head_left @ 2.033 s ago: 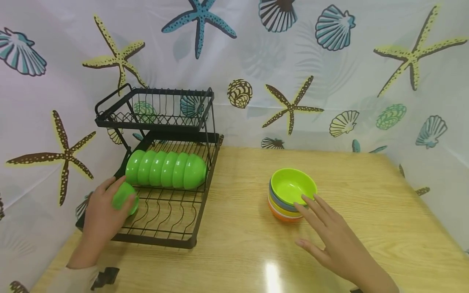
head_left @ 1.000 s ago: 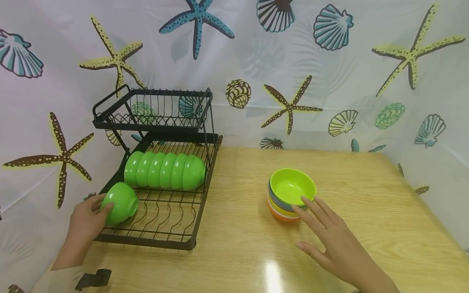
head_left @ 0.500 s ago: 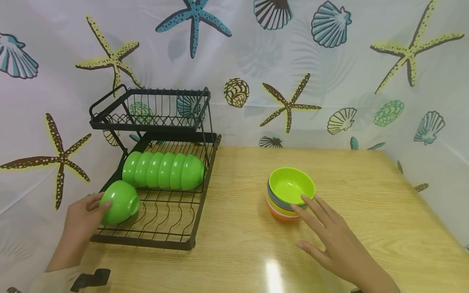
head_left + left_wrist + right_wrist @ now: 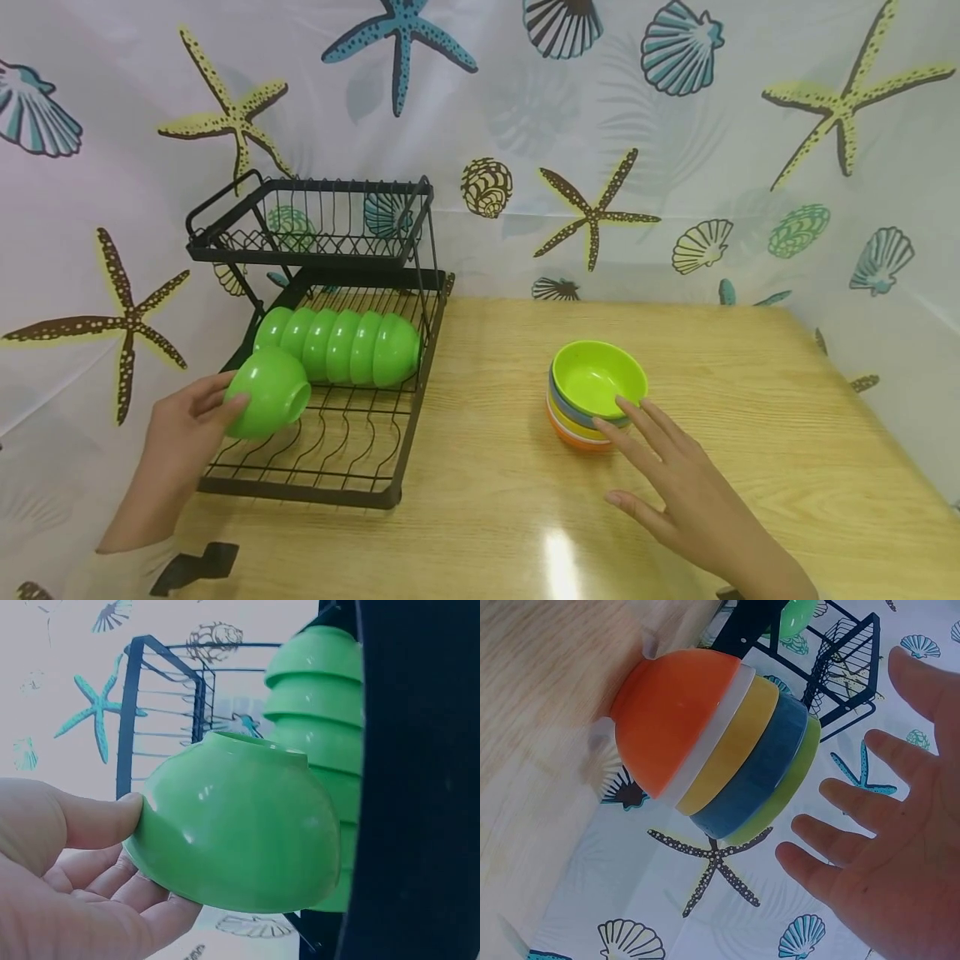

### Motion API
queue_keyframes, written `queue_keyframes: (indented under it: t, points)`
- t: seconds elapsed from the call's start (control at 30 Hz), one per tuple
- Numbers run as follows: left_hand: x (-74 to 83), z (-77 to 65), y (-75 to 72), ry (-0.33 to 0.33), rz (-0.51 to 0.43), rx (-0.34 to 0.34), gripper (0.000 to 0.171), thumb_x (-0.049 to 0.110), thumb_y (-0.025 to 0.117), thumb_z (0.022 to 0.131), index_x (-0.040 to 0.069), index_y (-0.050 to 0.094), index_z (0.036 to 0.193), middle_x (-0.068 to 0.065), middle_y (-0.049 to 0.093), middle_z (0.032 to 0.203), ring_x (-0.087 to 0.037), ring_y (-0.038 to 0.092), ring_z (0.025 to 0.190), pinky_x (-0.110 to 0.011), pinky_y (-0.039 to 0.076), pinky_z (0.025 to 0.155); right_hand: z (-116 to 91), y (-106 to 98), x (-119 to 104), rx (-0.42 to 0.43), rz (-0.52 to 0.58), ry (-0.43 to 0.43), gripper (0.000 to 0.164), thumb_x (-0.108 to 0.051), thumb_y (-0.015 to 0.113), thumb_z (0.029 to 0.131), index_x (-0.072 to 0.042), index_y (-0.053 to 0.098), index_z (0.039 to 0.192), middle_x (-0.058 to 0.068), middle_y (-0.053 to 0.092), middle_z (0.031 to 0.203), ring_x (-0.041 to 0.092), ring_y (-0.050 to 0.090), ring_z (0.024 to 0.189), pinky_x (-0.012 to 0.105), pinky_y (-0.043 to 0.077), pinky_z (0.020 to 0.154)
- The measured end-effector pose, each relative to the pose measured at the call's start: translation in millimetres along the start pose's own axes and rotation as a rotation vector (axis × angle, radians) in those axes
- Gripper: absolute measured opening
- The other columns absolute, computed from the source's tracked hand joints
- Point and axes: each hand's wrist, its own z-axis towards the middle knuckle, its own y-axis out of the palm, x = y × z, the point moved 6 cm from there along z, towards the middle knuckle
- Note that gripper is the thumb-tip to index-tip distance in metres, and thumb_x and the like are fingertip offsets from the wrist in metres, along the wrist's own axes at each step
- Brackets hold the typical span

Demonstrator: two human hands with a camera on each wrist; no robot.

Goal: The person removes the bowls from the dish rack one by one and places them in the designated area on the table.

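My left hand pinches a green bowl by its rim, thumb on the outside. The bowl is tipped on its side, its foot facing right, over the front left of the black dish rack. Behind it a row of nested green bowls lies sideways on the rack's lower tier. My right hand is held with fingers spread, just in front of a stack of coloured bowls. In the right wrist view the stack shows orange, white, yellow, blue and lime layers, apart from the fingers.
The rack's upper tier stands over the back of the lower one. Wooden tabletop lies between the rack and the stack. A white cloth with starfish and shells hangs behind and at both sides.
My left hand first drew the green bowl left and toward me at the rack's front left, then lifted it up and to the right. My right hand and the coloured stack have stayed put.
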Motion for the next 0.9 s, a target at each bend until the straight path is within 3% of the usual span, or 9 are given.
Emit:
queue_keyframes:
  t: [0.07,0.1,0.17,0.23,0.33,0.57,0.7,0.9]
  points:
    - [5.3,-2.0,2.0,0.026,0.013,0.001,0.053,0.028,0.052,0.100,-0.002,0.040,0.142,-0.028,0.049,0.136,-0.041,0.051,0.122,-0.047,0.048,0.095,0.2,-0.3,-0.4,0.001,0.004,-0.005,0.077,-0.040,0.075,0.080,-0.025,0.040,0.147,0.010,0.031,0.154,0.048,0.034,0.132,0.069,0.040,0.090]
    - [8.9,-3.4,3.1,0.056,0.020,0.001,0.052,0.027,0.052,0.099,-0.002,0.042,0.141,-0.028,0.050,0.135,-0.041,0.052,0.120,-0.040,0.051,0.093,0.3,-0.5,-0.6,0.004,0.005,-0.010,0.076,-0.041,0.074,0.080,-0.024,0.040,0.147,0.010,0.031,0.154,0.048,0.034,0.132,0.069,0.040,0.090]
    - [17.9,-6.7,6.0,0.133,0.046,0.007,0.049,0.025,0.055,0.098,-0.002,0.046,0.139,-0.027,0.053,0.131,-0.025,0.061,0.112,-0.025,0.054,0.085,0.7,-0.9,-0.9,0.007,0.008,-0.014,0.076,-0.041,0.074,0.081,-0.024,0.040,0.147,0.009,0.031,0.154,0.048,0.034,0.132,0.068,0.040,0.091]
    - [29.6,-11.9,9.7,0.232,0.065,0.009,0.045,0.021,0.057,0.097,-0.002,0.050,0.135,-0.028,0.058,0.125,-0.010,0.064,0.101,-0.018,0.053,0.080,1.3,-1.0,-1.3,0.009,0.008,-0.021,0.076,-0.041,0.074,0.081,-0.023,0.040,0.147,0.009,0.030,0.154,0.049,0.034,0.132,0.068,0.040,0.091]
    - [44.3,-18.7,16.3,0.348,0.067,-0.002,0.040,0.016,0.060,0.095,-0.002,0.055,0.131,-0.026,0.063,0.118,0.014,0.054,0.088,-0.006,0.047,0.071,2.6,-0.8,-1.7,0.009,0.003,-0.025,0.076,-0.041,0.074,0.081,-0.023,0.039,0.147,0.009,0.030,0.154,0.049,0.034,0.132,0.068,0.040,0.091]
    - [66.3,-31.7,39.4,0.413,-0.015,-0.076,0.039,0.013,0.062,0.094,0.000,0.057,0.130,-0.020,0.061,0.124,0.017,0.049,0.102,-0.005,0.045,0.082,4.6,-1.8,-2.1,0.007,-0.005,-0.033,0.077,-0.041,0.072,0.083,-0.018,0.038,0.148,0.010,0.032,0.154,0.047,0.034,0.133,0.066,0.039,0.095]
    - [81.0,-42.4,52.7,0.561,-0.043,-0.084,0.035,0.001,0.064,0.090,-0.004,0.060,0.125,-0.020,0.063,0.121,0.013,0.051,0.106,-0.005,0.043,0.088,5.1,-1.9,-3.3,-0.002,-0.004,-0.032,0.078,-0.041,0.072,0.083,-0.017,0.037,0.148,0.010,0.031,0.154,0.046,0.033,0.134,0.065,0.039,0.096]
    - [95.7,-57.2,68.7,0.744,-0.006,-0.074,0.037,-0.006,0.070,0.081,-0.001,0.067,0.117,-0.015,0.068,0.114,-0.001,0.058,0.108,-0.008,0.044,0.090,6.7,-1.9,-7.5,-0.003,0.008,-0.035,0.078,-0.040,0.072,0.083,-0.016,0.037,0.148,0.010,0.031,0.154,0.044,0.033,0.135,0.065,0.038,0.096]
